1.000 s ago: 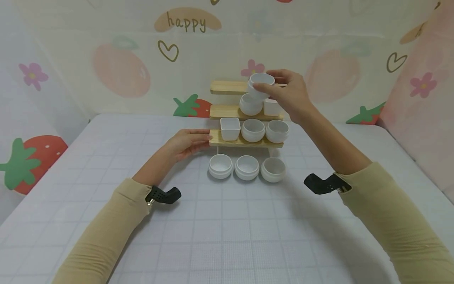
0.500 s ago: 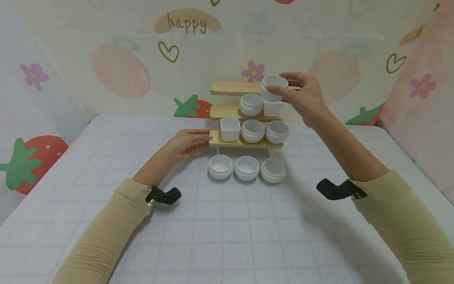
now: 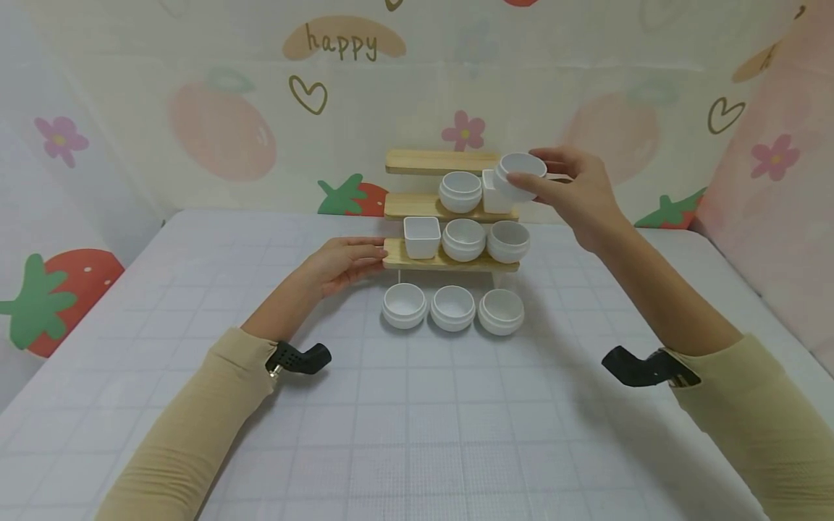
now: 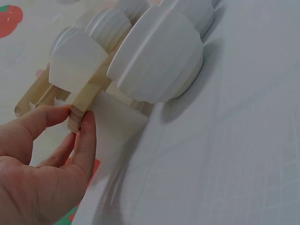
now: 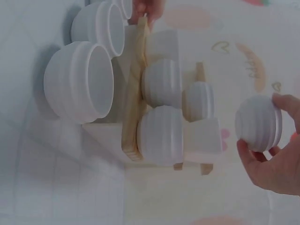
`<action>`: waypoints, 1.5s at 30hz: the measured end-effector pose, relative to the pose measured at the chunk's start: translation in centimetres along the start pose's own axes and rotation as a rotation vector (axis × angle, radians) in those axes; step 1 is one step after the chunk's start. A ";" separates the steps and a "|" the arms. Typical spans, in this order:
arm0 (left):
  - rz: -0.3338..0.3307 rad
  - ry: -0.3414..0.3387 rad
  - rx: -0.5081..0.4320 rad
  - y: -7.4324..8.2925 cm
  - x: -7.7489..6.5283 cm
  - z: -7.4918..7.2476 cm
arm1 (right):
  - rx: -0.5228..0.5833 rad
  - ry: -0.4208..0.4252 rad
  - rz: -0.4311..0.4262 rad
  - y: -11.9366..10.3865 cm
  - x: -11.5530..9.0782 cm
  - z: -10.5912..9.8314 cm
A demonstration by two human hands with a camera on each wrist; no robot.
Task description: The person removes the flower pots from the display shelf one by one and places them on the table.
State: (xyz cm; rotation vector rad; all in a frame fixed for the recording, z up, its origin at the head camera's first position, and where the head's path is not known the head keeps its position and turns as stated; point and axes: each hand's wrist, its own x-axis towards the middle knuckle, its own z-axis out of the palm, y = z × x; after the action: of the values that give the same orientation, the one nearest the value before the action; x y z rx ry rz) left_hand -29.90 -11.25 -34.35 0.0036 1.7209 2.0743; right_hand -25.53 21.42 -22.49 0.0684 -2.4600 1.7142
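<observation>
A tiered wooden rack stands at the back of the table. My left hand pinches the left end of its lowest board between thumb and fingers, plain in the left wrist view. My right hand holds a round white cup by its sides, in the air at the rack's right. Behind that cup a square white cup is partly hidden on the middle board, beside another round cup. The lowest board bears a square cup and two round cups.
Three round white cups stand in a row on the table before the rack. The top board runs behind the lower ones. A patterned backdrop rises close behind the rack. A checked cloth covers the table.
My right hand has carried the round cup to the right and then lower, uncovering the top board and the round cup on the middle board. The left hand stays put on the lowest board.
</observation>
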 end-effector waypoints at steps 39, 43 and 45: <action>-0.030 0.041 0.015 -0.2 0.5 -0.1 | -0.044 -0.037 0.029 4.8 -4.9 -2.7; -0.030 0.037 0.012 -0.2 0.5 -0.1 | -0.063 -0.040 0.042 5.4 -5.3 -2.9; -0.032 0.038 0.010 -0.1 0.5 -0.1 | -0.069 -0.044 0.040 5.7 -5.5 -3.1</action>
State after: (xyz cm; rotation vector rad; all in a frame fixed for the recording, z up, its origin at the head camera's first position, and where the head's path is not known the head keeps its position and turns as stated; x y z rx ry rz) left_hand -30.36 -11.13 -34.65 -0.0599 1.7418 2.0556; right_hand -20.50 26.06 -27.56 0.0503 -2.5661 1.6591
